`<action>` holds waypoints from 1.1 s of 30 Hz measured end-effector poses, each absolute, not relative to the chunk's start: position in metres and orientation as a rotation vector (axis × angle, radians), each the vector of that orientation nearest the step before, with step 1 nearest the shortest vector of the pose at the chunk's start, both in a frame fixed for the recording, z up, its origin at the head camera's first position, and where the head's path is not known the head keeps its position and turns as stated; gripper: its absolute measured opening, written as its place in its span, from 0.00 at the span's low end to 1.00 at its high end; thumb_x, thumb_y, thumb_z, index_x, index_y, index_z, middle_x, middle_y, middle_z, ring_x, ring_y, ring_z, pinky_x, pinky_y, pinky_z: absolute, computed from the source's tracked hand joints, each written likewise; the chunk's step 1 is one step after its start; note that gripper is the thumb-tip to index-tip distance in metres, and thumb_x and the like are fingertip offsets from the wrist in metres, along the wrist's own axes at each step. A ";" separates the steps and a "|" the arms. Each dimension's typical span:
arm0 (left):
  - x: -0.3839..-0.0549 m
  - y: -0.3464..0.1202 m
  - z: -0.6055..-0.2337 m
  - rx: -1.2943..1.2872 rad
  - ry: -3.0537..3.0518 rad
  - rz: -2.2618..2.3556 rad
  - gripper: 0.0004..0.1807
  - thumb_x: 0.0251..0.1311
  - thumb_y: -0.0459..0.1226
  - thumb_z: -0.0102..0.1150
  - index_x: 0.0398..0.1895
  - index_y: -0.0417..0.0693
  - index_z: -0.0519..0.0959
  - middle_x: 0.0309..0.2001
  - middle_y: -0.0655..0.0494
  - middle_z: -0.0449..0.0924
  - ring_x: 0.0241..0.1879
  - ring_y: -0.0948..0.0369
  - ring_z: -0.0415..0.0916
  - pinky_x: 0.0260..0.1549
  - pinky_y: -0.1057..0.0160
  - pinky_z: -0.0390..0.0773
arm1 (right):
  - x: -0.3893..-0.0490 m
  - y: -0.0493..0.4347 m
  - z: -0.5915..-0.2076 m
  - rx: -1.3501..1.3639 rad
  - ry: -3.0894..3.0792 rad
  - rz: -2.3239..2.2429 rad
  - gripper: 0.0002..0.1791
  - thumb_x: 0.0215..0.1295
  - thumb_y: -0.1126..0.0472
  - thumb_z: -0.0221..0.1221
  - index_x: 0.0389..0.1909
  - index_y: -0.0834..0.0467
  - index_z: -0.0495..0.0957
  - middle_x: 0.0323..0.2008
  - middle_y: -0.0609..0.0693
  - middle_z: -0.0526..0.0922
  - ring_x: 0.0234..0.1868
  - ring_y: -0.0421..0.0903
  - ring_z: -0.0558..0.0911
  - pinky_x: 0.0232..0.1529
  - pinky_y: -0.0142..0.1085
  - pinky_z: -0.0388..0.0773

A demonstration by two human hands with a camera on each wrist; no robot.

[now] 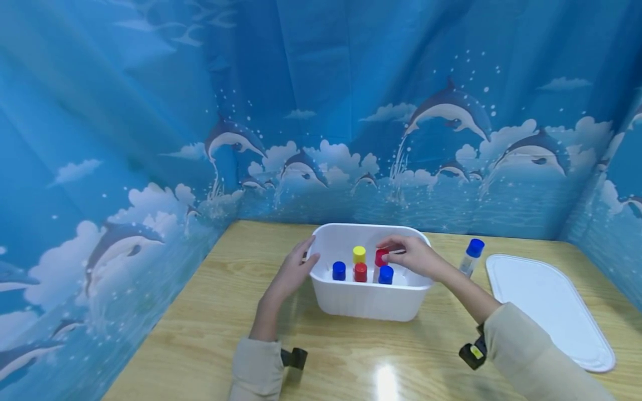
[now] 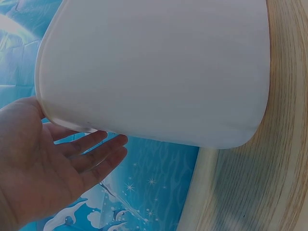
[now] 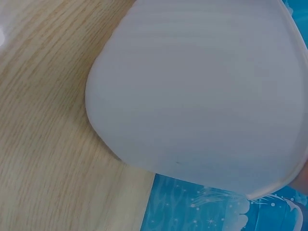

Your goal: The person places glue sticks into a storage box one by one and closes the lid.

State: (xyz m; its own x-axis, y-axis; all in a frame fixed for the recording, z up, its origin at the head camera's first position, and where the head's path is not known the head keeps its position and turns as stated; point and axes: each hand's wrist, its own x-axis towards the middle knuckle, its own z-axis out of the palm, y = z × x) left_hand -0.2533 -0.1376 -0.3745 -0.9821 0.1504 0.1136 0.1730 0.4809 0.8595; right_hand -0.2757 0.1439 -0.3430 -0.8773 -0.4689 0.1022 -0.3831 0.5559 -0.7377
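Observation:
A white plastic bin (image 1: 368, 301) stands on the table with several capped bottles inside. My left hand (image 1: 296, 268) holds its left rim, thumb over the edge; in the left wrist view the fingers of that hand (image 2: 62, 159) lie along the bin wall (image 2: 159, 72). Inside the bin, my right hand (image 1: 415, 256) pinches a red-capped bottle (image 1: 381, 257) by its cap. Around it stand a yellow-capped bottle (image 1: 359, 253), another red-capped bottle (image 1: 360, 272) and two with blue caps (image 1: 339, 270). The right wrist view mostly shows the bin's outside (image 3: 192, 96), hiding the right fingers.
A clear bottle with a blue cap (image 1: 472, 257) stands on the table right of the bin, behind my right forearm. Farther right lies a white lid (image 1: 546, 306). A blue dolphin-print curtain (image 1: 321, 111) hangs behind the wooden table (image 1: 200, 323).

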 end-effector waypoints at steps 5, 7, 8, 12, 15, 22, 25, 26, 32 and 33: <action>-0.253 -0.137 -0.375 -0.293 -2.681 -1.569 0.28 0.69 0.43 0.44 0.70 0.47 0.55 0.67 0.46 0.56 0.60 0.49 0.62 0.53 0.52 0.70 | -0.273 0.154 -0.338 -0.721 2.683 -1.291 0.16 0.64 0.64 0.56 0.51 0.65 0.74 0.48 0.60 0.77 0.49 0.55 0.76 0.47 0.44 0.77; -0.253 -0.136 -0.376 -0.292 -2.676 -1.572 0.28 0.69 0.42 0.44 0.70 0.47 0.55 0.67 0.46 0.56 0.59 0.49 0.62 0.52 0.52 0.71 | -0.271 0.160 -0.333 -0.692 2.699 -1.310 0.17 0.65 0.62 0.55 0.52 0.65 0.74 0.49 0.60 0.77 0.50 0.56 0.75 0.47 0.45 0.76; -0.253 -0.136 -0.376 -0.293 -2.674 -1.571 0.28 0.69 0.42 0.44 0.70 0.47 0.55 0.66 0.46 0.56 0.59 0.49 0.62 0.52 0.53 0.71 | -0.270 0.165 -0.331 -0.678 2.706 -1.330 0.17 0.65 0.61 0.55 0.53 0.65 0.73 0.49 0.61 0.77 0.50 0.57 0.75 0.47 0.46 0.76; -0.253 -0.136 -0.376 -0.293 -2.670 -1.568 0.28 0.69 0.42 0.44 0.70 0.47 0.55 0.66 0.47 0.56 0.59 0.49 0.63 0.52 0.53 0.71 | -0.265 0.186 -0.321 -0.611 2.755 -1.407 0.19 0.66 0.55 0.54 0.53 0.64 0.73 0.49 0.61 0.76 0.50 0.57 0.76 0.47 0.48 0.76; -0.252 -0.136 -0.375 -0.293 -2.669 -1.563 0.28 0.69 0.42 0.44 0.70 0.46 0.55 0.66 0.46 0.56 0.59 0.49 0.62 0.52 0.52 0.70 | -0.261 0.206 -0.317 -0.577 2.831 -1.436 0.21 0.67 0.53 0.52 0.53 0.63 0.73 0.50 0.60 0.76 0.48 0.52 0.76 0.46 0.45 0.77; -0.251 -0.135 -0.374 -0.246 -2.682 -1.583 0.28 0.69 0.44 0.43 0.70 0.51 0.55 0.67 0.49 0.55 0.61 0.50 0.61 0.53 0.52 0.69 | -0.258 0.255 -0.323 -0.374 3.070 -1.388 0.23 0.69 0.49 0.49 0.54 0.63 0.72 0.51 0.61 0.75 0.50 0.52 0.73 0.46 0.47 0.75; -0.251 -0.135 -0.373 -0.240 -2.684 -1.582 0.28 0.69 0.44 0.43 0.70 0.51 0.55 0.67 0.49 0.55 0.61 0.50 0.60 0.53 0.52 0.69 | -0.258 0.271 -0.333 -0.285 3.128 -1.357 0.24 0.69 0.49 0.48 0.54 0.65 0.71 0.51 0.65 0.73 0.52 0.62 0.71 0.47 0.56 0.71; -0.251 -0.135 -0.373 -0.238 -2.687 -1.580 0.28 0.69 0.45 0.43 0.70 0.51 0.55 0.67 0.49 0.55 0.61 0.50 0.60 0.53 0.52 0.69 | -0.258 0.275 -0.336 -0.256 3.142 -1.341 0.25 0.69 0.49 0.47 0.54 0.65 0.71 0.51 0.66 0.73 0.52 0.65 0.70 0.47 0.58 0.71; -0.251 -0.135 -0.373 -0.223 -2.697 -1.578 0.29 0.69 0.45 0.44 0.70 0.52 0.54 0.68 0.50 0.54 0.61 0.50 0.61 0.53 0.52 0.69 | -0.271 0.302 -0.372 -0.157 3.078 -1.398 0.30 0.66 0.45 0.50 0.59 0.64 0.67 0.56 0.67 0.68 0.55 0.64 0.69 0.47 0.55 0.72; -0.250 -0.135 -0.373 -0.224 -2.696 -1.581 0.29 0.69 0.45 0.44 0.70 0.52 0.54 0.68 0.50 0.54 0.61 0.50 0.61 0.53 0.52 0.69 | -0.275 0.306 -0.380 -0.117 3.073 -1.422 0.31 0.65 0.44 0.51 0.60 0.61 0.67 0.56 0.65 0.69 0.55 0.60 0.70 0.48 0.50 0.74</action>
State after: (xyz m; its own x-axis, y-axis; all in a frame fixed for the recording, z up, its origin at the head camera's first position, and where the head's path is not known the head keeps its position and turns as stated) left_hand -0.2503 -0.1349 -0.3726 -0.9898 0.1190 0.0790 0.1270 0.4805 0.8677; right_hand -0.2751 0.3055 -0.3803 -0.9674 0.0407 0.2498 -0.1640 0.6508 -0.7413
